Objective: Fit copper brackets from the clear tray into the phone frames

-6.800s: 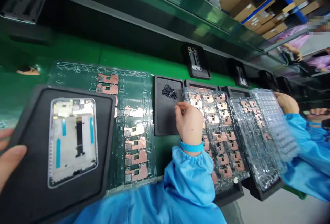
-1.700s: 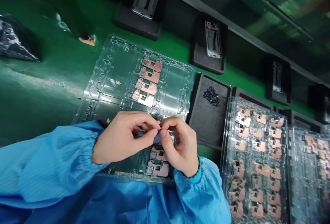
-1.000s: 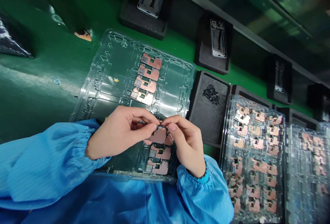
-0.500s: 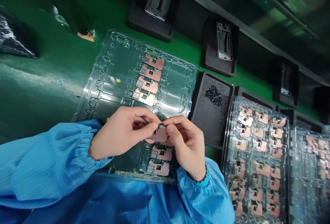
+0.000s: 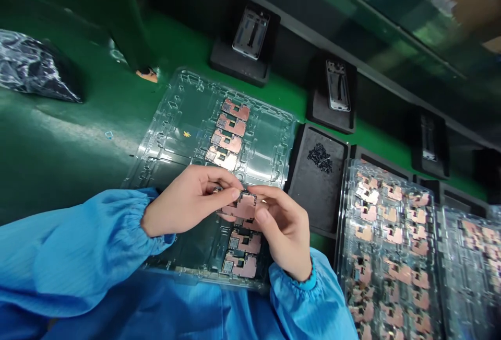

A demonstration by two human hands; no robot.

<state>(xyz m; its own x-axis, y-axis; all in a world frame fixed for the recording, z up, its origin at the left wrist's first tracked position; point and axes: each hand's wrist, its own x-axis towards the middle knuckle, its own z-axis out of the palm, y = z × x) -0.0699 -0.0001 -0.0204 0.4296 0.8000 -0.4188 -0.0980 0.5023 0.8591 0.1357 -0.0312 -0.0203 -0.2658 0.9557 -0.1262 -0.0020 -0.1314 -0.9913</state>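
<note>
Between my two hands is a copper-coloured phone circuit board [image 5: 242,207], raised over a clear plastic tray [image 5: 260,165]. My left hand [image 5: 188,199] pinches the board's left part between thumb and fingers. At the right edge, the closed thumb and fingers of my right hand [image 5: 285,227] grip it too; whether a small part is between those fingertips I cannot make out. Beyond my hands, several similar boards [image 5: 230,125] lie in a column in the tray. More boards [image 5: 245,266] lie on the near side, one partly hidden beneath the held board.
To the right, a black tray [image 5: 313,199] holds a pile of small black parts [image 5: 320,158]. Farther right stand clear trays of boards [image 5: 393,235]. Phone frames [image 5: 251,33] rest in black holders at the back. A dark plastic bag [image 5: 35,66] lies at left.
The camera view has shifted, so the surroundings sit lower in the picture. The held board has tilted a little, and my right thumb has moved slightly down along its right edge.
</note>
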